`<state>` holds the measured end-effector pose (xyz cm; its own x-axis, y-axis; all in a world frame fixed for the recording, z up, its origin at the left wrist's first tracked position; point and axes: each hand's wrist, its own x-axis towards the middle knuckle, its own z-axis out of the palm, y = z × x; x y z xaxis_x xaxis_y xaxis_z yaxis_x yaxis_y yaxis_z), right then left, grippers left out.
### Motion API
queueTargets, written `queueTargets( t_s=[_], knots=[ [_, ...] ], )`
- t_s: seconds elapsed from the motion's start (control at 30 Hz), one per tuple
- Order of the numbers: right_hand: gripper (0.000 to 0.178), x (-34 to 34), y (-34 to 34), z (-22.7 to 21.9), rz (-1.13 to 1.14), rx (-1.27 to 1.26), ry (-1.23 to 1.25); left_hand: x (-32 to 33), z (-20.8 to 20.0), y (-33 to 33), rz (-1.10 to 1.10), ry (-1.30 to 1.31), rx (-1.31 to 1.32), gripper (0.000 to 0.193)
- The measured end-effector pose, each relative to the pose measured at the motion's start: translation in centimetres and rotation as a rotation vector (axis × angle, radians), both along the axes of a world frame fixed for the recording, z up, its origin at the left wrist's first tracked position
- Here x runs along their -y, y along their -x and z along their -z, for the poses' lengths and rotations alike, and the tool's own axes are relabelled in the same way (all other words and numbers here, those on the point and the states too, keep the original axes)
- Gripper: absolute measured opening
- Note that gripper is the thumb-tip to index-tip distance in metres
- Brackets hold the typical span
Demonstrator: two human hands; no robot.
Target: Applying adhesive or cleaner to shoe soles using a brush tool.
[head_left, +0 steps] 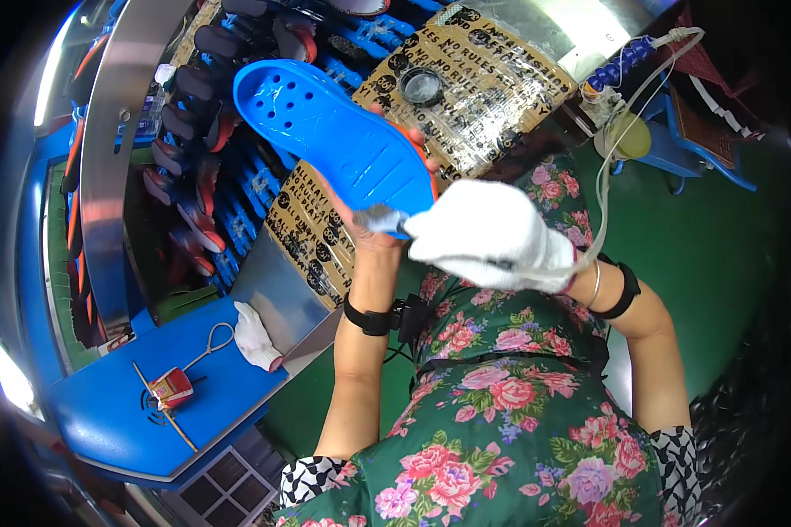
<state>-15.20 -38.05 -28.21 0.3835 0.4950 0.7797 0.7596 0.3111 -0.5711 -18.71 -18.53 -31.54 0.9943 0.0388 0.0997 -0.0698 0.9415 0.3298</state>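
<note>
A blue shoe sole [343,132], with small round holes at one end and grooves at the other, lies tilted across my left hand [380,242]. My bare left fingers curl round its orange-edged far side. A white knit glove covers my right hand [488,230], which is closed on a brush [381,218]. The brush's bristles are at the sole's near edge, close to my left palm; whether they touch it cannot be made out. A thin clear tube [605,189] runs up from the gloved hand. The surface of the sole looks wet and shiny.
Dark shoe parts [206,189] stand in rows on a blue rack at left. Beyond the sole is a taped cardboard surface [492,88] with a round dark dish [422,86]. A blue table [105,413] bears a white glove [255,338] and a red-yellow box [172,386].
</note>
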Motion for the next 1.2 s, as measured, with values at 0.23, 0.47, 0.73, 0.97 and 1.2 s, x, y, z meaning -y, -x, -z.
queueTargets(
  t_s=[0.23, 0.47, 0.73, 0.97, 1.2],
  knots=[
    [0.017, 0.4, -0.2, 0.2, 0.013, -0.343, 0.032, 0.1, -1.2, 0.5, 0.046, 0.032, -0.082, 0.098],
    [0.017, 0.4, -0.8, -0.4, -0.069, -0.474, 0.028, -1.0, -1.5, 0.7, 0.096, -0.134, -0.08, 0.107],
    [0.013, 0.9, 0.8, -0.4, -0.34, -0.623, 0.029, -2.5, 0.0, 0.2, 0.359, 0.052, 0.021, 0.109],
    [0.024, 1.3, 0.5, 0.4, -0.013, 0.13, 0.116, -2.9, -2.8, 0.4, 0.335, -0.319, -0.143, 0.115],
    [0.021, 1.3, 1.1, -0.8, -0.15, -0.177, 0.066, -3.3, -2.6, 0.2, 0.331, -0.356, -0.044, 0.113]
  ],
)
